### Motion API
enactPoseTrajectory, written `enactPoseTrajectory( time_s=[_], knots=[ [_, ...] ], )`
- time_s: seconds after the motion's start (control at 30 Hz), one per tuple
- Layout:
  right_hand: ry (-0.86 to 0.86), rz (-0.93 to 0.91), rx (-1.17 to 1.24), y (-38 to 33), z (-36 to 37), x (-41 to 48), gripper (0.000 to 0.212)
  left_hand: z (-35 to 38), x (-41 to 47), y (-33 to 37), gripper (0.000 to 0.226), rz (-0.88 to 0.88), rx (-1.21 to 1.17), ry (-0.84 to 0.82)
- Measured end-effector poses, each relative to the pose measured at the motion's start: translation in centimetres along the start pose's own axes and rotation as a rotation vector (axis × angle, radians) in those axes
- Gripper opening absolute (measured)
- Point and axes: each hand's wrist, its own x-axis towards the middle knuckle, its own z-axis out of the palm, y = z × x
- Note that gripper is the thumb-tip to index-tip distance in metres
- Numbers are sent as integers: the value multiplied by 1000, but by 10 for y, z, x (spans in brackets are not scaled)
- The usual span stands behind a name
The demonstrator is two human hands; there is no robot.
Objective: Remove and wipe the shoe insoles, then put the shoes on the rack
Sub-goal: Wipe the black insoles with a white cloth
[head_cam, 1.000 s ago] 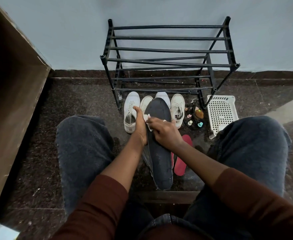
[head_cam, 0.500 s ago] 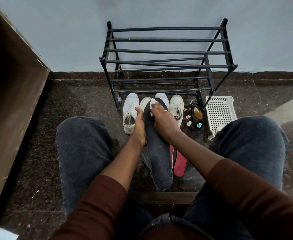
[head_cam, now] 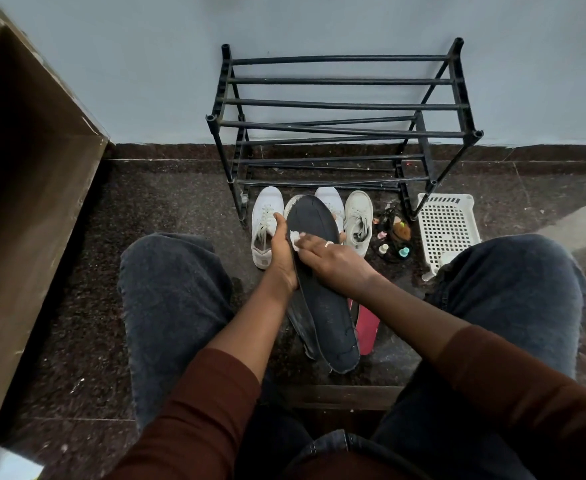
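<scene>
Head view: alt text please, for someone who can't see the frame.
A seated person's left hand grips a dark insole by its edge while the right hand presses a small white wipe on it. Beyond, white shoes stand on the dark floor before a black rack holding none, with a white basket to its right.

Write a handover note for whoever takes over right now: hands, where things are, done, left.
Left hand grips the dark insole by its left edge, holding it up between the knees.
Right hand presses a small white wipe onto the insole's upper part.
White shoes stand on the floor in front of the rack; none on it yet.
A red insole lies on the floor beside the dark one.
Done: at least this insole is out. Left: finish wiping, rack the shoes.
</scene>
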Motion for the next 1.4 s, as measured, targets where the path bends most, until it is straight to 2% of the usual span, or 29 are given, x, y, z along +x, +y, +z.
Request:
enactPoseTrajectory(
  time_s=[0.17, 0.23, 0.33, 0.4, 0.5, 0.6, 0.7, 0.77, 0.87, 1.0, 1.17, 1.27, 1.4],
  knots=[
    [-111, 167, 18, 14, -5, 25, 30, 11, -14, -2, 57, 25, -21, -77],
    [-137, 276, -40, 21, -5, 31, 29, 13, -17, -2, 53, 18, -62, -145],
    [-121, 421, 15, 20, -6, 35, 28, 13, -19, -2, 53, 24, -99, -172],
    [-137, 422, 67, 15, -4, 28, 28, 11, -17, -3, 57, 15, -123, -167],
    [-40, 315, 102, 4, 4, 9, 26, 6, -14, 0, 73, 4, -145, -125],
    [-21, 213, 118, -6, 5, -12, 31, 6, -11, 0, 85, -8, -188, -118],
    [-46, 167, 61, -2, 5, -16, 30, 7, -9, -1, 87, -24, -203, -137],
    [-36, 209, 18, 4, 2, -8, 29, 8, -11, 1, 83, -31, -169, -162],
    [-72, 360, 16, 12, -6, 12, 27, 11, -19, 4, 62, -12, -123, -196],
    [-51, 470, 79, 17, -17, 32, 22, 13, -25, 5, 42, 58, -96, -154],
    [-5, 557, 159, 8, -4, 31, 23, 12, -22, 3, 41, 89, -193, -79],
    [-38, 630, 167, -1, 4, 20, 27, 11, -21, 1, 41, 80, -254, -21],
    [-104, 616, 146, -13, 8, 6, 29, 11, -19, 3, 38, 76, -291, 47]
  ],
)
